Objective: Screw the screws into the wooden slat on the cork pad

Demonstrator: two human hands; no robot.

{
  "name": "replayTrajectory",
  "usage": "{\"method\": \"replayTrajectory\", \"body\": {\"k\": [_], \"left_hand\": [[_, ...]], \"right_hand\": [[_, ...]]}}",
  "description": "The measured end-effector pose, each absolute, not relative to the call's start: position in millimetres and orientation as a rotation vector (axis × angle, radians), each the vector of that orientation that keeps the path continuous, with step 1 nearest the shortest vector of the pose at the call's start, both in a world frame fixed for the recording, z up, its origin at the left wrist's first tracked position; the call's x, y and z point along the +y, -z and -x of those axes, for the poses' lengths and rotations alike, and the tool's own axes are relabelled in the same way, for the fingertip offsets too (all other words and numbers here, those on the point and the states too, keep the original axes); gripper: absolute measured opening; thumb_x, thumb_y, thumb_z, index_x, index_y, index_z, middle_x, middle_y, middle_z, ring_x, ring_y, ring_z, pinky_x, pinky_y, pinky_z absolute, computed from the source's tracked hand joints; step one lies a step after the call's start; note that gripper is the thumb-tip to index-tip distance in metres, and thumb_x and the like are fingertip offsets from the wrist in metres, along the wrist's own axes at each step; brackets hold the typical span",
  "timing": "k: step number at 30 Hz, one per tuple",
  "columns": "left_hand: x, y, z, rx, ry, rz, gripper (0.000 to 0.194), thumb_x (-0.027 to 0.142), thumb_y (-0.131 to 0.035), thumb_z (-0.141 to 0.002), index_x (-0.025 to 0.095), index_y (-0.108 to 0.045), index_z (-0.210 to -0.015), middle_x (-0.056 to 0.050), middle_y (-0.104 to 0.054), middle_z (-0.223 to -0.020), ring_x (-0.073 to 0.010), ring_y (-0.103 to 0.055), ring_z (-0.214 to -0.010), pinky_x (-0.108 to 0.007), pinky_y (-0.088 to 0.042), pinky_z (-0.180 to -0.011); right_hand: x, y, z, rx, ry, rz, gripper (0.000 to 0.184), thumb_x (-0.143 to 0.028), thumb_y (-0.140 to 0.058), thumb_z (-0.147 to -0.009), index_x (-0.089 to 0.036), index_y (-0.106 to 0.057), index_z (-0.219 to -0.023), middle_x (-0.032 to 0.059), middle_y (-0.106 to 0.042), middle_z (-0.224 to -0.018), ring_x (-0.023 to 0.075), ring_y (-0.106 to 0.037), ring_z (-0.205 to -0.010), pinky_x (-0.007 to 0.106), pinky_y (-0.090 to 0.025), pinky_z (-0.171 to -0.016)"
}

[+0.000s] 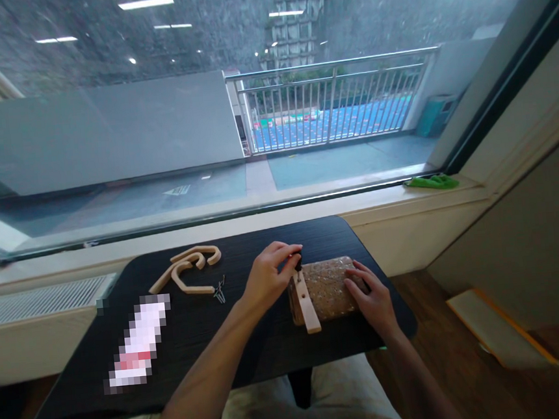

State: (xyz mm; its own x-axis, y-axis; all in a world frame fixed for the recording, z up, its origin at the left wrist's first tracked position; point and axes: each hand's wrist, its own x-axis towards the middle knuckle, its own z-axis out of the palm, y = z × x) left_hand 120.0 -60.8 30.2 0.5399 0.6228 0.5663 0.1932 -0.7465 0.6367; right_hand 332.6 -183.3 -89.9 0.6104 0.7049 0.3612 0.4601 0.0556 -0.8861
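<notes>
Wooden hooks (181,266) at ten o'clock on a black table (188,338), screws (219,293) at their four o'clock, left hand (269,272) pinching a small dark tool (298,259), wooden strip (309,312) on a wrapped block's (333,291) nine o'clock side, right hand (374,296) loosely spread at its three o'clock

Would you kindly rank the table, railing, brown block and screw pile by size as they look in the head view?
Largest to smallest:
table
railing
brown block
screw pile

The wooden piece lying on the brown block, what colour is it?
The wooden piece is pale tan, best seen in the head view.
</notes>
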Motion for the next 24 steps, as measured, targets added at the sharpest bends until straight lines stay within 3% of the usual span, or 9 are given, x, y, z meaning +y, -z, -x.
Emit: {"method": "replayTrajectory", "body": {"k": [5,24], "left_hand": [[-60.7,-29.0,-122.9,0.718,-1.134,-2.322,0.019,0.023,-0.071,-0.085,0.02,-0.075,-0.103,-0.004,-0.066,-0.087,-0.0152,-0.064,-0.079,-0.027,-0.052,-0.072],[-61.9,-29.6,-122.0,0.674,-1.151,-2.32,0.02,0.016,-0.062,-0.089,0.019,-0.075,-0.104,-0.005,-0.069,-0.088,-0.0152,-0.066,-0.081,-0.027,-0.053,-0.074]], "right_hand": [[-183.5,90.4,-333.5,-1.002,-0.248,1.582,0.031,-0.044,-0.068,-0.077,-0.021,-0.076,-0.097,0.0137,-0.066,-0.129,0.0315,-0.063,-0.118,0.05,-0.046,-0.105],[-185.0,90.8,-334.1,-1.008,-0.257,1.591,0.03,-0.044,-0.067,-0.078,-0.022,-0.076,-0.097,0.0124,-0.066,-0.129,0.0308,-0.062,-0.119,0.05,-0.045,-0.107]]}}
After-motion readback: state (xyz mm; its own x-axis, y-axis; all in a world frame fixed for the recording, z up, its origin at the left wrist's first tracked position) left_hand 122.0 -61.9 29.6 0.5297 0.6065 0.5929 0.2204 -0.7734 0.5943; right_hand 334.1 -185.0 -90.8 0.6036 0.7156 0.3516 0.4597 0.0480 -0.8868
